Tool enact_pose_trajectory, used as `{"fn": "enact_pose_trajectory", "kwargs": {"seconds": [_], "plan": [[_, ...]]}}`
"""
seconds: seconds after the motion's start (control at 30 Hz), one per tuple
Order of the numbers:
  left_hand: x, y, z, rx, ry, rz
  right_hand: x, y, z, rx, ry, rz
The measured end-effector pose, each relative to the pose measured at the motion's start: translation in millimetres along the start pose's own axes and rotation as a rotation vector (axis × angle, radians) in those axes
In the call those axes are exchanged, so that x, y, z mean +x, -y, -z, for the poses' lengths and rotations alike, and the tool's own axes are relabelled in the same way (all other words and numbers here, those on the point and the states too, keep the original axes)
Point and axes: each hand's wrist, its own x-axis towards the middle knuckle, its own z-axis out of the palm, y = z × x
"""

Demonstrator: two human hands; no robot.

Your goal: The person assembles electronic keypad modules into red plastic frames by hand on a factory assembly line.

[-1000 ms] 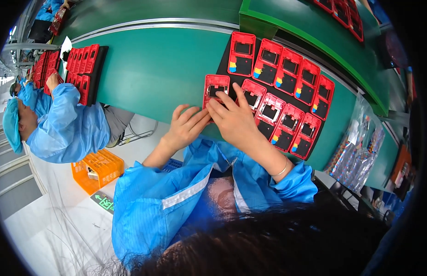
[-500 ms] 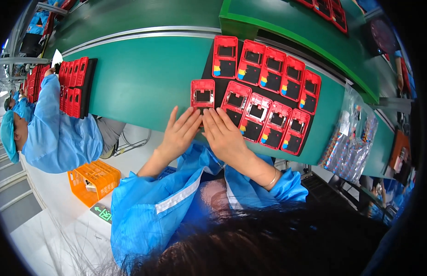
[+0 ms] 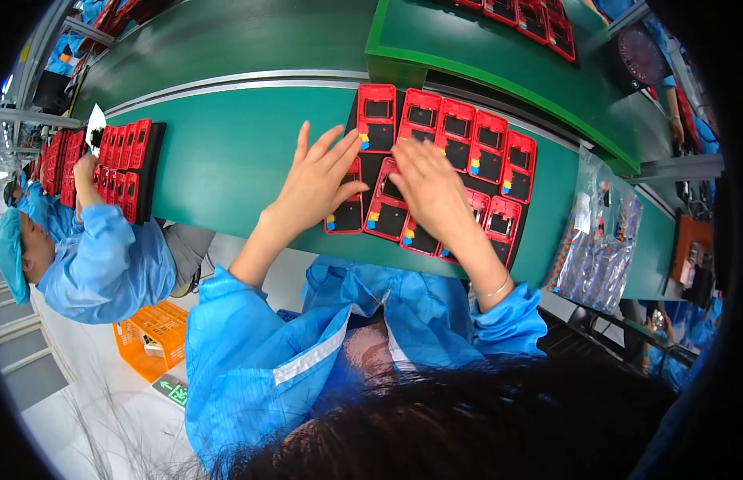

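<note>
Two rows of red plastic device housings, among them an upper-left housing (image 3: pixel 377 108) and a lower-left housing (image 3: pixel 345 214), lie on a black pad (image 3: pixel 372 166). Each visible one has a rectangular window, a black panel and small yellow and blue pieces. My left hand (image 3: pixel 317 174) is open, its fingers spread over the upper end of the lower-left housing, holding nothing. My right hand (image 3: pixel 432 190) reaches across the middle of the rows, fingers stretched out and palm down. It hides parts of several housings; whether its fingertips touch one I cannot tell.
A green workbench (image 3: pixel 235 152) carries the pad. Clear plastic bags (image 3: pixel 591 240) with small colourful contents lie at the right. A raised green shelf (image 3: pixel 499 60) bears more red housings. Leftward, a co-worker (image 3: pixel 107 256) in blue works at similar housings; an orange crate (image 3: pixel 159 336) stands on the floor.
Both hands have moved away from me and apart, from side by side at the lower-left housing's near end. That housing's black panel now shows. The view has shifted slightly.
</note>
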Motion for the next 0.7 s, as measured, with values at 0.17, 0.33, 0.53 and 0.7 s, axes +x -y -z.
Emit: {"fn": "enact_pose_trajectory", "kwargs": {"seconds": [0.17,0.33,0.53,0.7], "plan": [[22.3,8.7,-30.0,0.118,0.083,-0.043,6.2,-20.4,-13.6,-0.168,0.06,0.03],[26.0,7.1,-36.4,0.081,0.092,-0.037,8.1,-12.5,-28.1,-0.355,0.119,0.028],[18.8,4.5,-38.9,0.056,0.065,0.049,1.8,-10.1,-15.5,-0.153,0.008,-0.064],[28.1,-8.9,-35.1,0.197,0.128,0.03,-0.5,-8.1,-13.1,-0.324,0.088,-0.05]]}}
